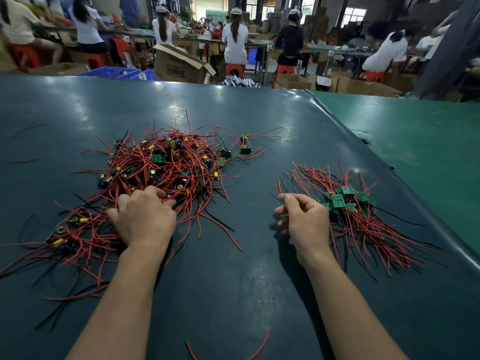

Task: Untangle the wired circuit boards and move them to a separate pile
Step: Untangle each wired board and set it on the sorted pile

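A big tangled heap of small green circuit boards with red and black wires (166, 165) lies on the dark mat at centre left. My left hand (142, 216) rests palm down on its near edge, fingers spread into the wires. To the right lies a sorted pile of boards (345, 201) with their wires combed out toward me. My right hand (304, 216) hovers just left of that pile, fingers loosely curled with nothing visible in them. A stray wired board (245, 149) lies apart behind the heap.
The dark mat (246, 268) covers the table; a green surface (415, 131) adjoins it at right. A loose red wire (259, 344) lies near the front edge. Beyond the table's far edge sit people on stools, cardboard boxes (179, 66) and blue crates.
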`<state>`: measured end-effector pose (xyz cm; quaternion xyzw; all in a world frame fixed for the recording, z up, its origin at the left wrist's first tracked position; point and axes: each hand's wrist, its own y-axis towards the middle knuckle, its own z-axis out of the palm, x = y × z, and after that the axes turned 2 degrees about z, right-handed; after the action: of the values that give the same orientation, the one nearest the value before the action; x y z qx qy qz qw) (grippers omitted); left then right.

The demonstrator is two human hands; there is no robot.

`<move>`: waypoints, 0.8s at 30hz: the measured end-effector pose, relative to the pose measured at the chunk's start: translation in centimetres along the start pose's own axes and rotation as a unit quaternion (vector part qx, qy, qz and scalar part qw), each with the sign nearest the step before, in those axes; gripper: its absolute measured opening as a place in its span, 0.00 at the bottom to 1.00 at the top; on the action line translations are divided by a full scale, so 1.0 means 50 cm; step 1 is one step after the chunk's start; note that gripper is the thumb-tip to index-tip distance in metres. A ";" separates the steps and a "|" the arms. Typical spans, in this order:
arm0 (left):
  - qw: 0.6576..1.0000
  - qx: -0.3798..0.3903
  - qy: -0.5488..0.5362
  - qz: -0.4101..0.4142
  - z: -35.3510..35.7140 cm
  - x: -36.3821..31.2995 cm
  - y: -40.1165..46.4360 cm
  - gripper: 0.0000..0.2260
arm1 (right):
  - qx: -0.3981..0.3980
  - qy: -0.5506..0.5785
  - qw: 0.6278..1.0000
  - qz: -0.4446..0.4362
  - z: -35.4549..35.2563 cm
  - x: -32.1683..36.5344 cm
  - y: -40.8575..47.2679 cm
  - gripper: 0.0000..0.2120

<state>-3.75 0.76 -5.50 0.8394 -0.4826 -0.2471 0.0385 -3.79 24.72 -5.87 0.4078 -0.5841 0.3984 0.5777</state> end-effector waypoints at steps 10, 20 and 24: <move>0.998 0.003 -0.069 0.013 -0.011 -0.005 -0.009 0.09 | 0.004 -0.027 1.000 -0.012 -0.001 -0.002 0.000 0.10; 0.998 0.055 -0.016 0.039 -0.022 -0.005 -0.007 0.07 | 0.009 -0.028 0.999 -0.016 0.003 -0.003 0.000 0.11; 0.997 0.055 0.014 0.048 -0.017 -0.002 -0.008 0.09 | 0.010 -0.030 0.999 -0.019 0.006 -0.004 0.000 0.11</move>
<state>-3.10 0.89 -4.83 0.8196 -0.5345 -0.2059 0.0106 -3.89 24.45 -6.05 0.4364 -0.5889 0.3809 0.5636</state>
